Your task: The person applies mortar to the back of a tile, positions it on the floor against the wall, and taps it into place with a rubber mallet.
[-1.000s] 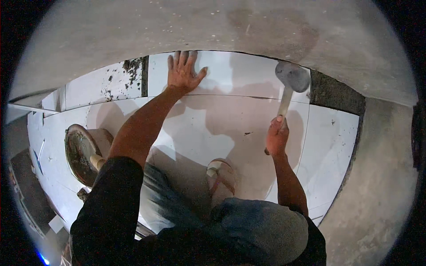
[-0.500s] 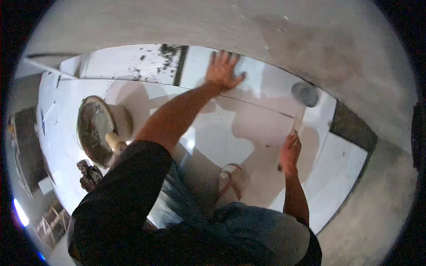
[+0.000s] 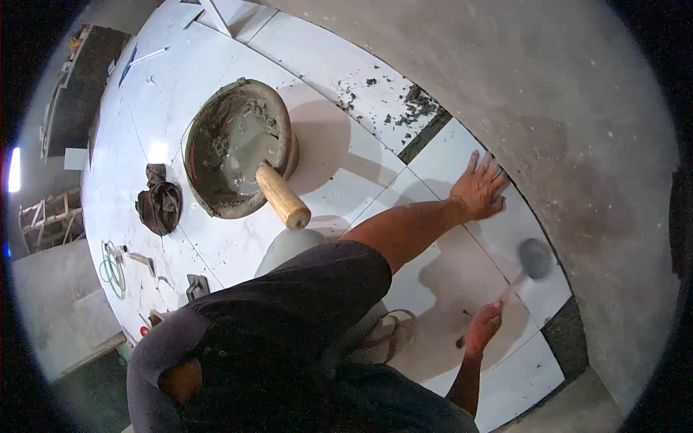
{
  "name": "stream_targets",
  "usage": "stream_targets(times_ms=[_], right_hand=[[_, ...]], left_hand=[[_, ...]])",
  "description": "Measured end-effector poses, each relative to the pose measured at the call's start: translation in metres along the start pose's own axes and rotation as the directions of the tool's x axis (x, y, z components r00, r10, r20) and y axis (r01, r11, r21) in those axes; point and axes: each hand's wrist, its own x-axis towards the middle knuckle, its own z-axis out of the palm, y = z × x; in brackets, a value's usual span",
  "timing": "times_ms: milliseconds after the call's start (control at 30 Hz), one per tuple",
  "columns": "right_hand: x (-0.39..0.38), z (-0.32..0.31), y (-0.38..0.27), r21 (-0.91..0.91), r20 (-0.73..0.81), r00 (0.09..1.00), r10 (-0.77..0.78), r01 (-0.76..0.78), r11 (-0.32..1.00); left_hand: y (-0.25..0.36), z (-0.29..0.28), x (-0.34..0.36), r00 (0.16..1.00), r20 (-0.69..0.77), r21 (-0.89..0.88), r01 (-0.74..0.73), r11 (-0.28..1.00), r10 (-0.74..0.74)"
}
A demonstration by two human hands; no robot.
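My left hand (image 3: 478, 189) lies flat with fingers spread on a white floor tile (image 3: 449, 153), close to the wall. In my right hand (image 3: 484, 328) is the pale handle of a mallet, its fingers closed round it. The dark, rounded mallet head (image 3: 535, 258) is blurred by motion over the tile strip along the wall; I cannot tell whether it touches. Left of my left arm stands a bucket (image 3: 290, 137) with greyish water and mortar-smeared walls. A tool's wooden handle (image 3: 284, 196) sticks out over its rim.
Grey mortar crumbs (image 3: 415, 105) lie on a tile beside a dark gap (image 3: 426, 136). Another bare gap (image 3: 567, 335) is by the wall at right. A dark crumpled cloth (image 3: 159, 202), a green cord (image 3: 108, 270) and small tools lie at left. The grey wall (image 3: 520, 86) bounds the tiles.
The view has turned, so the bucket and tiles appear rotated and more of the left floor shows. My left hand stays spread on the tile; my right still grips the mallet.
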Motion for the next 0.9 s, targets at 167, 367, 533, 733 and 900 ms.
stream_targets(times_ms=[167,367,533,733,900], right_hand=[[0.000,-0.010,-0.013,0.238,0.158,0.938,0.307,-0.338,0.911],[-0.010,-0.006,-0.016,0.260,0.101,0.977,0.186,-0.206,0.943],[-0.014,-0.005,-0.055,0.378,0.173,0.957,0.231,-0.281,0.882],[-0.001,0.004,-0.048,-0.174,0.152,0.976,-0.156,0.181,0.968],[0.004,0.009,-0.072,-0.310,0.133,0.945,-0.298,0.325,0.893]], left_hand=[[-0.011,0.009,-0.004,0.992,-0.125,-0.078,-0.012,0.997,0.003],[-0.028,-0.002,-0.030,0.942,-0.217,-0.085,0.243,0.966,-0.256],[-0.037,-0.018,-0.032,0.825,-0.210,-0.161,0.500,0.851,-0.524],[-0.046,-0.009,-0.037,0.821,-0.247,-0.199,0.477,0.856,-0.515],[-0.047,-0.009,-0.041,0.820,-0.191,-0.200,0.506,0.839,-0.540]])
